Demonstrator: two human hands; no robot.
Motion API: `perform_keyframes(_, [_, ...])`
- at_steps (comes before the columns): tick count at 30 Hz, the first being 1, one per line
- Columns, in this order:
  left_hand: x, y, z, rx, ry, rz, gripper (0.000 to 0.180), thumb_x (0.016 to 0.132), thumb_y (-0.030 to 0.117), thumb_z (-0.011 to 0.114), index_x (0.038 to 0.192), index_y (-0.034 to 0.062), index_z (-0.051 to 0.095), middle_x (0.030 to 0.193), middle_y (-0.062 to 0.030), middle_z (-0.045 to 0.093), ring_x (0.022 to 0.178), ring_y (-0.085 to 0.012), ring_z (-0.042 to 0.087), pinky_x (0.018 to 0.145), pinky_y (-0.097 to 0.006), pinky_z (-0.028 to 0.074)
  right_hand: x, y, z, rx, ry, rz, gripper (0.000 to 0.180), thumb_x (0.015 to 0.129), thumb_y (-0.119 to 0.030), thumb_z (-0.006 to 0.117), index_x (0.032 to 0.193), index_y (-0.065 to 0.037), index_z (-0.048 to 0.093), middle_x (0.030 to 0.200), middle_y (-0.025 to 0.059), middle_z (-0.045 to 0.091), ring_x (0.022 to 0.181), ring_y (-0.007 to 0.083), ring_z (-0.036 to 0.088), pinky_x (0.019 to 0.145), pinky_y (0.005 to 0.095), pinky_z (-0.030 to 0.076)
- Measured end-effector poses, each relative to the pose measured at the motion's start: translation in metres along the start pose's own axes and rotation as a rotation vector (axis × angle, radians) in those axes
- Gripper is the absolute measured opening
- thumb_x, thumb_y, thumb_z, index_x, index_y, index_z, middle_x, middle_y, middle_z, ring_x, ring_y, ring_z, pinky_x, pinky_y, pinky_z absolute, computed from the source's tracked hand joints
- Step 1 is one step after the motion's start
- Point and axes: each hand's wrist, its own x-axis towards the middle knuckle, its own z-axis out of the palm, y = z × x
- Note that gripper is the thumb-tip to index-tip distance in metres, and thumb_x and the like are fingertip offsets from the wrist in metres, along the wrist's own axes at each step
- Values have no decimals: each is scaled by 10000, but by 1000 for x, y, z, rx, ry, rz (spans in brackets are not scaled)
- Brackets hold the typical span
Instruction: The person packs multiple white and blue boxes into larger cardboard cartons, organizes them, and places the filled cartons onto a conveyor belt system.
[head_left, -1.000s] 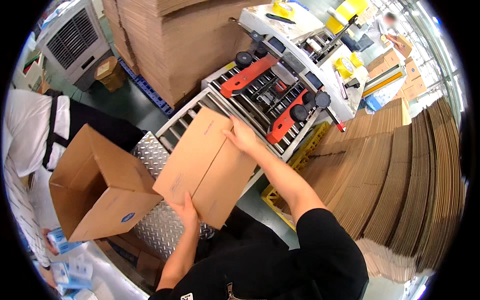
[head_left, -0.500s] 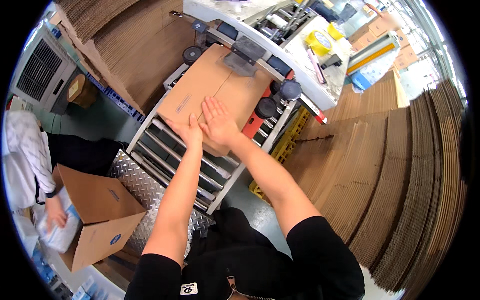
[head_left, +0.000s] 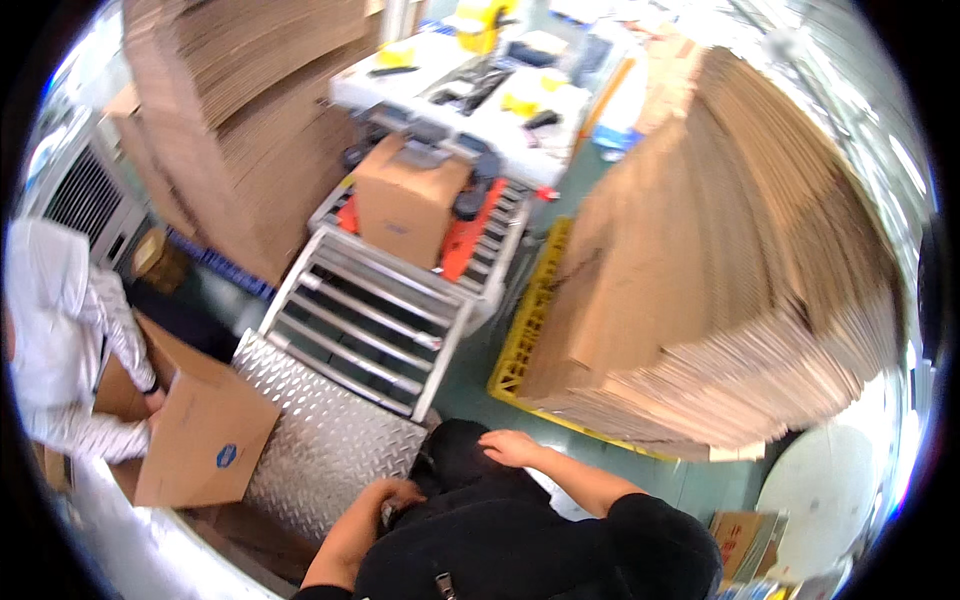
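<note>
At eight o'clock we see a co-worker (head_left: 50,330) at an open box (head_left: 215,435). Near seven, our left hand (head_left: 402,493) is beside our knee (head_left: 452,458); we cannot tell its grip. At eleven, the closed carton (head_left: 405,215) stands between red side guides (head_left: 463,243). At six, our right hand (head_left: 510,447), released, is at the knee's other side. Flattened cardboard (head_left: 690,270) stands at three.

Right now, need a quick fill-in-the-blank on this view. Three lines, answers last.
1. The yellow pallet lies under the cardboard stack on the picture's ____ side.
2. The printed mark on the open box, which a co-worker's hand reaches into, is coloured ____.
3. The person's left hand and right hand are close to their own clothes, coloured ____.

Missing words: right; blue; black.
</note>
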Motion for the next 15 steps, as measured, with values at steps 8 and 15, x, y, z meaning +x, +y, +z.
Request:
perform_keyframes(8, [-73, -40, -5, -232, 1350, 24, 424, 808, 293, 594, 1132, 20, 576, 1030, -192, 630, 937, -296, 618, 805, -369, 484, -129, -150, -271, -792, 1246, -277, 46, 758, -141, 612, 726, -108, 606, 701, 52, 584, 702, 230, 568, 591, 378, 473])
perform_keyframes(15, [-65, -9, 15, -173, 1146, 98, 418, 814, 267, 602, 1157, 30, 570, 1004, -173, 642, 889, -280, 627, 798, -361, 491, -296, -202, -432, -1553, 1677, 151, 196, 785, -234, 661, 946, -125, 640, 829, 24, 649, 828, 183, 604, 718, 334, 459])
